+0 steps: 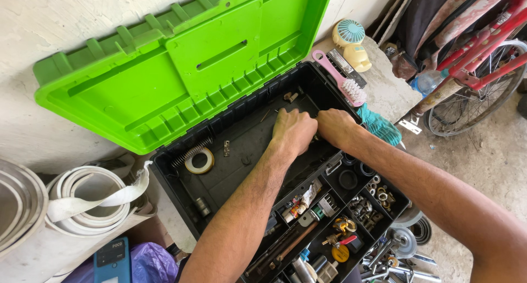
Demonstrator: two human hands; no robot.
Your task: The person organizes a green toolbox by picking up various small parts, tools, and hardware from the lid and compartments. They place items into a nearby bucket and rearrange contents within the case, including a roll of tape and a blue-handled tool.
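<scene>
Grip: the left hand [293, 130] and the right hand [336, 126] sit side by side, fingers curled down into the toolbox. What they pinch is hidden under the knuckles, so I cannot tell if each grip is holding something or closed on nothing.
Where: both hands are at the far right end of the black toolbox [230, 168], on its bare floor, just past the tray of small parts [351, 206].
Nearby bits: a tape roll [198, 160] and a spring [189, 151] lie well apart, to the left.
Lid: the green lid [181, 63] leans back on the wall.
Risk, lid: a hard bump to the box could tip the lid onto the arms.
Risk, tray: the right forearm hangs over the tray; a low elbow could knock bolts out.
Risk, small piece: a tiny part could slip from the fingers and roll under the tray.
</scene>
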